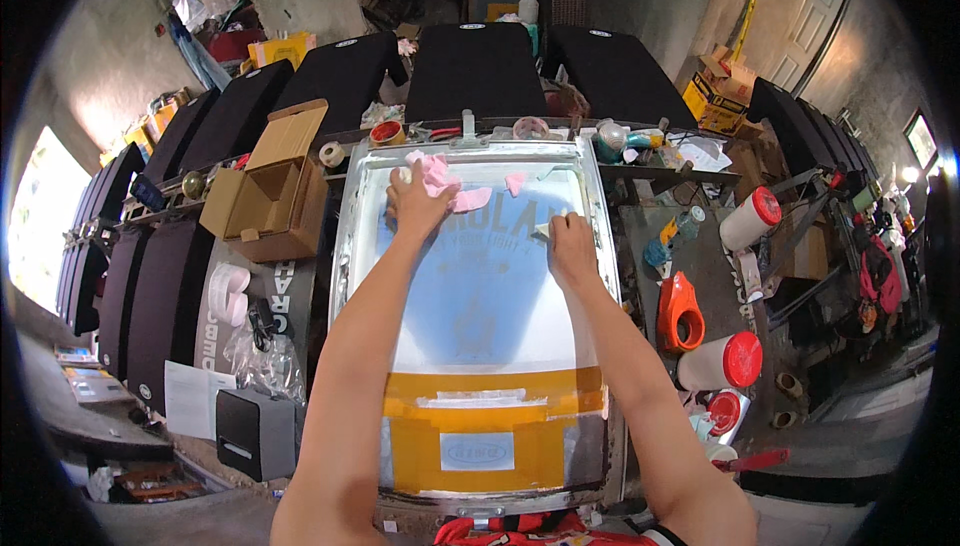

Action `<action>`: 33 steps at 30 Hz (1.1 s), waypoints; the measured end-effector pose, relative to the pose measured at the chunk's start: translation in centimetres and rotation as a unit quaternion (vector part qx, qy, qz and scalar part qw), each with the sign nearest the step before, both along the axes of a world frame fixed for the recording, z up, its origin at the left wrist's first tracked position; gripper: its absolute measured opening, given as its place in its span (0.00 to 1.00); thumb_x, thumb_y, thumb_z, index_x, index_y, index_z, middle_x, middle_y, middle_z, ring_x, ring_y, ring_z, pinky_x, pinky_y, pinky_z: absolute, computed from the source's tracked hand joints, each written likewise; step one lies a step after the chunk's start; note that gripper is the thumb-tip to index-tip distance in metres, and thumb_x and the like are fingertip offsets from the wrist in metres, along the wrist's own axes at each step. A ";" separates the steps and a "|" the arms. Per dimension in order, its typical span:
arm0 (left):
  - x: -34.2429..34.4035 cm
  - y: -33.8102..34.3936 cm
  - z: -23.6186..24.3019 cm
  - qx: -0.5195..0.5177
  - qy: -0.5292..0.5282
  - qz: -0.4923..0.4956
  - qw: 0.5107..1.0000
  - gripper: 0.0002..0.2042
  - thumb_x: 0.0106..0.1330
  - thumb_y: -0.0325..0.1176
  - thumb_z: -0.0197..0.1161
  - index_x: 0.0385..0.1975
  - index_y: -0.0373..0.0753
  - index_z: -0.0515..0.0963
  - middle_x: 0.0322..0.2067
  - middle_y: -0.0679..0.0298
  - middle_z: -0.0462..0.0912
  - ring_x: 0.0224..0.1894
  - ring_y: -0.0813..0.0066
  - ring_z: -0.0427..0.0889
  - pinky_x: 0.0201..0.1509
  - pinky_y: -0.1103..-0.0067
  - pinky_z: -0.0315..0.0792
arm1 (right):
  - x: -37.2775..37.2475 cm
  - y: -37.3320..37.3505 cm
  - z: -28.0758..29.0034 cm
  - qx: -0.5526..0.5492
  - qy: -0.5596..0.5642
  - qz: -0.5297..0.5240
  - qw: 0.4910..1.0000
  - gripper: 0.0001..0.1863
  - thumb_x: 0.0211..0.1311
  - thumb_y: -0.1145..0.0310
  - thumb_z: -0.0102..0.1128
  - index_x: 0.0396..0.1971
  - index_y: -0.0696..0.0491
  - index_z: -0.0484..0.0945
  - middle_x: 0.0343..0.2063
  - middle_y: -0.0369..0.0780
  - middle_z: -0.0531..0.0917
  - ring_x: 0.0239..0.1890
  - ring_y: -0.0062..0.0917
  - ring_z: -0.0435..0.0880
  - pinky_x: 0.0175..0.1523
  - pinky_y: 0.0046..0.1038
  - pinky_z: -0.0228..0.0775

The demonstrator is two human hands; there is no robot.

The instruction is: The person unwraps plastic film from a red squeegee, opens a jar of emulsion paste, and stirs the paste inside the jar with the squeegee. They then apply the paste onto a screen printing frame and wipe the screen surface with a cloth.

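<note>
A screen-printing frame with blue mesh and orange tape at its near end lies flat before me. My left hand presses a pink rag onto the far left part of the mesh. My right hand rests on the mesh near the frame's right side, fingers curled on what looks like a small scraper; the thing under it is mostly hidden. A second pink scrap lies on the mesh between the hands.
An open cardboard box sits left of the frame. Black printing platens fan out behind. White jars with red lids and an orange tape dispenser stand on the right. Tape rolls lie at the left.
</note>
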State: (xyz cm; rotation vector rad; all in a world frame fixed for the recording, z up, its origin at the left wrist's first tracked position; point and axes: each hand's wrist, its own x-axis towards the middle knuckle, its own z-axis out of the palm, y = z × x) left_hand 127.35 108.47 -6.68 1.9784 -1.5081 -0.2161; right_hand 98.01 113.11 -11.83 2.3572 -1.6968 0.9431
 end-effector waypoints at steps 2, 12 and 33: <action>-1.8 -1.7 0.4 0.067 -0.035 -0.017 0.997 0.46 0.51 0.63 0.70 0.68 0.43 0.66 0.71 0.44 0.51 0.71 0.42 0.51 0.68 0.42 0.51 | 0.1 0.1 0.1 -0.003 -0.009 0.010 1.000 0.04 0.60 0.73 0.57 0.33 0.55 0.75 0.32 0.47 0.75 0.38 0.43 0.76 0.43 0.43 0.71; -2.1 -1.6 -5.1 -0.085 -0.174 -0.154 0.969 0.11 0.64 0.35 0.62 0.41 0.37 0.76 0.45 0.55 0.77 0.48 0.53 0.76 0.55 0.54 0.68 | 1.8 -4.3 1.5 -0.006 -0.168 -0.028 0.985 0.11 0.69 0.65 0.56 0.32 0.59 0.75 0.30 0.53 0.77 0.35 0.49 0.78 0.40 0.47 0.70; 2.4 -4.8 -3.1 -0.050 -0.135 -0.086 0.986 0.12 0.60 0.25 0.62 0.44 0.43 0.82 0.50 0.56 0.81 0.44 0.55 0.82 0.47 0.60 0.77 | 2.4 -8.6 0.5 0.011 -0.015 -0.032 0.999 0.09 0.64 0.70 0.61 0.40 0.58 0.78 0.45 0.49 0.75 0.45 0.45 0.75 0.50 0.43 0.71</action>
